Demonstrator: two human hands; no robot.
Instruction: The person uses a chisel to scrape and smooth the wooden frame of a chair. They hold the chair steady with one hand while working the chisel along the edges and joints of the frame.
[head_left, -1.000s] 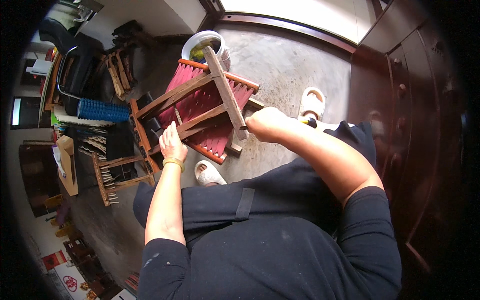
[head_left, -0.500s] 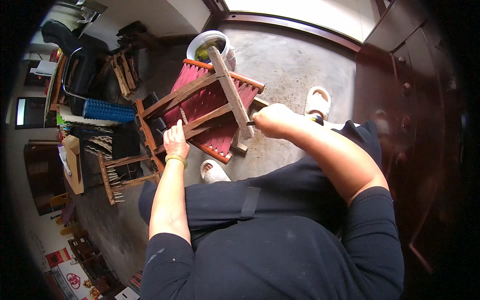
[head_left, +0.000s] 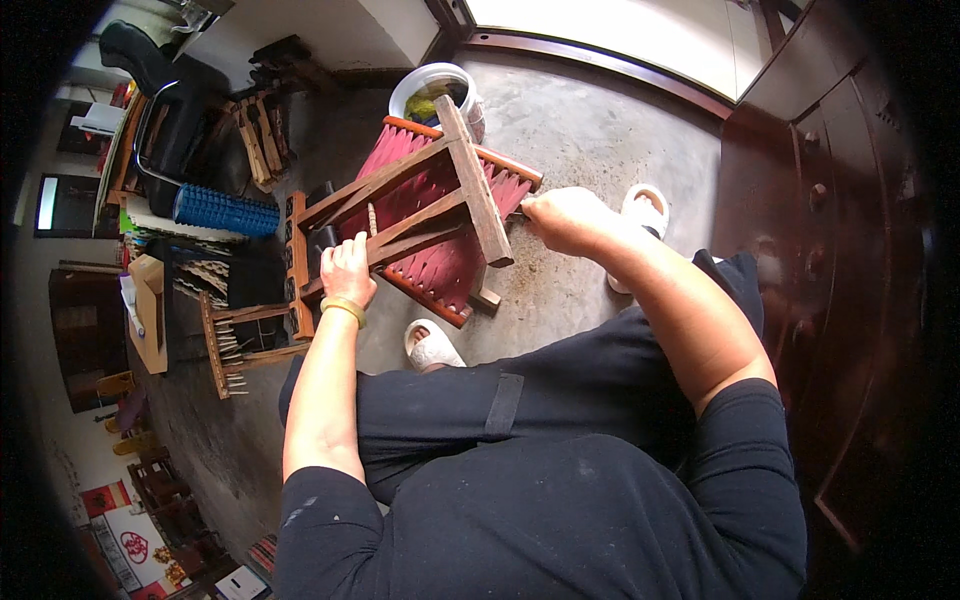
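A wooden folding stool (head_left: pixel 487 215) with a seat of maroon straps (head_left: pixel 440 270) lies tipped over on the floor before me, its legs and crossbar turned up. My left hand (head_left: pixel 347 270) is closed round a wooden leg on its left side. My right hand (head_left: pixel 568 220) is a fist just right of the crossbar, close to the strap edge. A thin dark tool is in that fist; its kind is hidden, and only a small tip shows by the fingers.
A white bucket (head_left: pixel 433 76) stands behind the stool. More wooden frames (head_left: pixel 250 330) and a blue textured roller (head_left: pixel 226 212) are at the left. Dark wooden cabinet doors (head_left: pixel 800 250) rise on the right. White sandals (head_left: pixel 432 343) are on my feet.
The crossbar has tilted and now shows a browner face. My right hand has moved slightly up and away from the crossbar's near end. The left hand keeps its hold on the stool.
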